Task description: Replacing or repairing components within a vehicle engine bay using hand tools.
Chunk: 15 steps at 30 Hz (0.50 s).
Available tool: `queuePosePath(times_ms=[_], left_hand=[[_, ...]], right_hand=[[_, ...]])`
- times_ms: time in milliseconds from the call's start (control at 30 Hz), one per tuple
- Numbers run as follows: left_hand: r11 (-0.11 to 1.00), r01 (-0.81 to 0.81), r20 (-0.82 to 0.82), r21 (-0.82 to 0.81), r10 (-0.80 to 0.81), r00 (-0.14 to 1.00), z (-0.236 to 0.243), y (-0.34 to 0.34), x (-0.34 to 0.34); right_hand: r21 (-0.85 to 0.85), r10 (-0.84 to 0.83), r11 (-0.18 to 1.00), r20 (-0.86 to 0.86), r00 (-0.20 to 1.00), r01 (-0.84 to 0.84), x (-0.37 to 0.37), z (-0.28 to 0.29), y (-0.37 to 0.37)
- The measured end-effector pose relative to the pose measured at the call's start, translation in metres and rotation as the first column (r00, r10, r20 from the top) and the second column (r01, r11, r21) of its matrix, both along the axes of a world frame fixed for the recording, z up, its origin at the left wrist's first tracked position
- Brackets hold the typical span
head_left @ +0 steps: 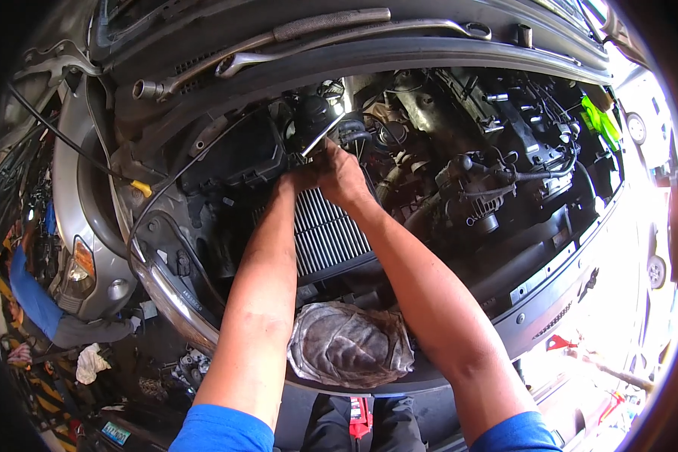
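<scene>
Both my arms reach into an open engine bay. My right hand [343, 178] is closed, its fingers at a slim shiny metal rod [325, 134], which slants up to the right; it looks like a wrench handle, but its ends are unclear. Against the right hand lies my left hand [301, 179], its fingers hidden from view. Just beyond them sits a black round part [313, 113], with dark hoses [352, 132] to its right. Under my wrists is a silver ribbed panel [328, 233].
A ratchet with socket [331, 26], a long ring spanner [399, 29] and a loose socket [525, 35] lie along the far edge. A dirty cloth [350, 346] rests on the front edge. Engine parts [482, 188] fill the right side. Another person's blue sleeve [34, 294] shows at left.
</scene>
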<state>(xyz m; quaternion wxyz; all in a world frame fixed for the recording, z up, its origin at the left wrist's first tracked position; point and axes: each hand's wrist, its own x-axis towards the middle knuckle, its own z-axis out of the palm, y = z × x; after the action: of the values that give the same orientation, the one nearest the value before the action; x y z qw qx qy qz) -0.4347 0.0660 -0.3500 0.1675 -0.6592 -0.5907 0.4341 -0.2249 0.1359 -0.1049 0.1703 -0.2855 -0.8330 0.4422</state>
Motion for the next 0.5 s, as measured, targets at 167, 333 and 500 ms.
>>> queuePosePath(times_ms=[167,333,500], left_hand=[[0.993,-0.111,0.112,-0.024,0.113,0.987,0.027,0.000,-0.036],[0.986,-0.167,0.270,-0.030,0.169,0.948,0.024,0.027,-0.005],[0.965,-0.249,0.396,-0.084,0.262,0.880,0.023,0.024,0.005]], right_hand=[[-0.204,0.115,0.964,-0.263,0.958,-0.172,0.006,0.009,0.006],[0.120,-0.078,0.987,-0.219,0.973,0.106,0.006,-0.008,0.019],[-0.130,-0.097,0.988,-0.116,0.989,0.082,0.013,0.007,0.019]])
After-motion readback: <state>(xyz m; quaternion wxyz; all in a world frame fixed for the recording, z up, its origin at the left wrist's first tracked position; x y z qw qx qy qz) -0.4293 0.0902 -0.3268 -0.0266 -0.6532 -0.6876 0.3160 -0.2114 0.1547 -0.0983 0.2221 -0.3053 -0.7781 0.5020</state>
